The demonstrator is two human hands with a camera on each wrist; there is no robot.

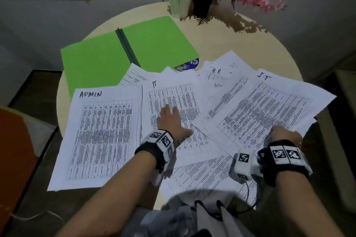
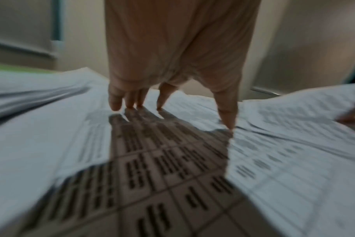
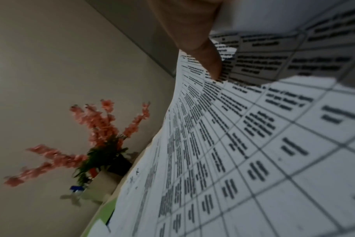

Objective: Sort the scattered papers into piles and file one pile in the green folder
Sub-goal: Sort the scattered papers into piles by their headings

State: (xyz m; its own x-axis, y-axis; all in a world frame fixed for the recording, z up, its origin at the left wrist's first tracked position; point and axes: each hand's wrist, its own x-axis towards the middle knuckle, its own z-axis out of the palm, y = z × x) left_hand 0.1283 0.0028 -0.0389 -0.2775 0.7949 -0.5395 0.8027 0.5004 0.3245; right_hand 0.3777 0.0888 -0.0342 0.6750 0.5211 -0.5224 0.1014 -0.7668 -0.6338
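Note:
Printed table sheets lie fanned over a round table (image 1: 227, 31). A sheet marked ADMIN (image 1: 100, 132) lies at the left. Beside it is a sheet marked IT (image 1: 173, 94), and my left hand (image 1: 171, 119) presses flat on it with straight, spread fingers (image 2: 227, 112). At the right, my right hand (image 1: 285, 133) pinches the near edge of a sheet marked I.T (image 1: 269, 106), thumb (image 3: 201, 48) on top, and the sheet is lifted. A sheet marked H.R (image 1: 215, 75) shows behind. The green folder (image 1: 123, 54) lies open at the back left.
A pale cup of pens (image 1: 179, 4) and a dark pot of pink flowers (image 1: 204, 4) stand at the table's far edge. A blue-and-white printed item (image 1: 187, 66) peeks from under the folder. An orange seat (image 1: 13, 156) is at the left.

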